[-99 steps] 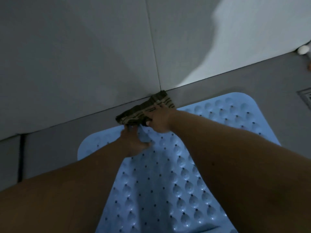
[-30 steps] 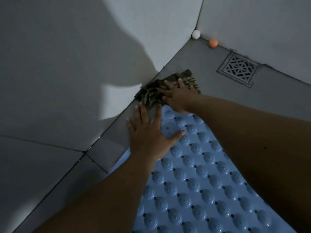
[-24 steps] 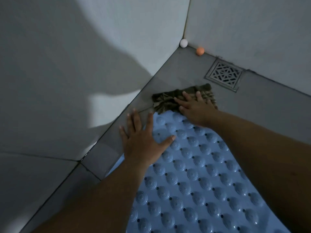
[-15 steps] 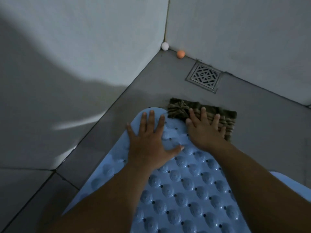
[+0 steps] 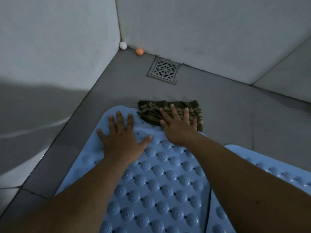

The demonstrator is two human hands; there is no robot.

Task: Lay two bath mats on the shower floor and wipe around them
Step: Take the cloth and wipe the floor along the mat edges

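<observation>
Right hand flat, fingers spread, pressing cloth at mat far edge | left hand splayed on mat | second mat laid alongside | wiping appears partway, floor remaining.

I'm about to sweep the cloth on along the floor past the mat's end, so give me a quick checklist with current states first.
1. Right hand flat on the cloth: ok.
2. Left hand pressing the mat down: ok.
3. Cloth clear of the mat edge: not ok, one corner overlaps it.
4. Second mat laid alongside: ok, though it is only partly in view.
5. Floor ahead toward the drain free of objects: ok; white ball and orange ball sit in the corner.
6. Floor wet or dry: cannot tell.
</observation>
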